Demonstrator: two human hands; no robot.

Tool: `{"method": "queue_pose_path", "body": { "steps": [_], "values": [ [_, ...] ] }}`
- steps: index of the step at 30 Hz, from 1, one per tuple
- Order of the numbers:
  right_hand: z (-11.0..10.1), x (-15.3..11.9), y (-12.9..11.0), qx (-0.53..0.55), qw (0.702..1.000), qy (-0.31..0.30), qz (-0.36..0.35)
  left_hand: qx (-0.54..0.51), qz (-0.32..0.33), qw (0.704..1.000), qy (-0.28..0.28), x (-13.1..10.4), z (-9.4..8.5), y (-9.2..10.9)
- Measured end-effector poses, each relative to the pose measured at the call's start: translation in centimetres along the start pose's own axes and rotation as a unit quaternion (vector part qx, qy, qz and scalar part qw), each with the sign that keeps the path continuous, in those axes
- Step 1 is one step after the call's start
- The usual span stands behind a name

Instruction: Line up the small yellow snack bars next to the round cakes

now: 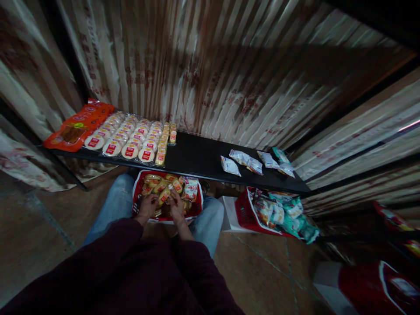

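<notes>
Between my knees is a red basket [134, 192] with a white rim, holding many small yellow wrapped snack cakes. My left hand [148, 208] and my right hand [177, 209] are both inside it. One wrapped snack cake [164, 196] with a red and yellow label is pinched between the fingers of both hands, left hand at one side, right hand at the other. A white printed packet [190, 190] lies at the basket's right end. Beyond the basket, a row of similar wrapped cakes [160, 156] stands on the black shelf [197, 153].
Left on the shelf lie rows of round white wrapped cakes [130, 151] and an orange packet [77, 127]. Several white packets [230, 166] lie at the right. A second red basket [244, 210] of green and clear packets is on the floor. Pleated fabric [210, 65] hangs behind.
</notes>
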State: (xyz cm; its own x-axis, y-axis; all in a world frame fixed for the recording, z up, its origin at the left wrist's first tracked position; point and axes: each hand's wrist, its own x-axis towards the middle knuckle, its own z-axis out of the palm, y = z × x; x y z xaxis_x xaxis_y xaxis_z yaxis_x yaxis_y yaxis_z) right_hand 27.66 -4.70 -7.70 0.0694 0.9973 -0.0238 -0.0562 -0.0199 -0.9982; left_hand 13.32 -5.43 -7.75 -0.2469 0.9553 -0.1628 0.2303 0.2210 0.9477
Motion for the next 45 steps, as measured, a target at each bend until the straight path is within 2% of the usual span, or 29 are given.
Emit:
{"method": "queue_pose_path", "body": {
  "steps": [5, 10, 15, 22, 29, 34, 39, 45],
  "values": [
    [0.2, 0.1, 0.0, 0.079, 0.997, -0.014, 0.017, -0.083, -0.048, 0.995, -0.020, -0.5, 0.4, 0.3],
    [0.1, -0.1, -0.4, 0.105, 0.994, -0.027, 0.027, -0.156, -0.063, 0.985, -0.032, -1.3, 0.3, 1.6],
    [0.0, -0.6, -0.8, 0.168, 0.982, -0.023, 0.080, -0.179, -0.097, 0.979, -0.027, -2.2, -0.2, 2.3],
    [0.2, -1.5, -1.0, 0.133, 0.984, -0.059, 0.102, -0.247, -0.148, 0.957, -0.035, -3.6, -0.5, 2.4],
    [0.2, -2.2, -1.8, 0.180, 0.971, -0.119, 0.104, -0.259, -0.133, 0.951, -0.102, -3.9, -0.9, 2.5],
    [0.0, -2.5, -2.4, 0.173, 0.966, -0.129, 0.145, -0.275, -0.152, 0.945, -0.093, -3.8, -1.1, 2.7],
    [-0.1, -2.6, -2.7, 0.201, 0.958, -0.130, 0.156, -0.297, -0.166, 0.935, -0.097, -4.1, -1.5, 3.1],
    [-0.1, -2.6, -2.7, 0.230, 0.950, -0.130, 0.165, -0.361, -0.214, 0.904, -0.084, -3.8, -2.0, 3.1]
  ]
}}
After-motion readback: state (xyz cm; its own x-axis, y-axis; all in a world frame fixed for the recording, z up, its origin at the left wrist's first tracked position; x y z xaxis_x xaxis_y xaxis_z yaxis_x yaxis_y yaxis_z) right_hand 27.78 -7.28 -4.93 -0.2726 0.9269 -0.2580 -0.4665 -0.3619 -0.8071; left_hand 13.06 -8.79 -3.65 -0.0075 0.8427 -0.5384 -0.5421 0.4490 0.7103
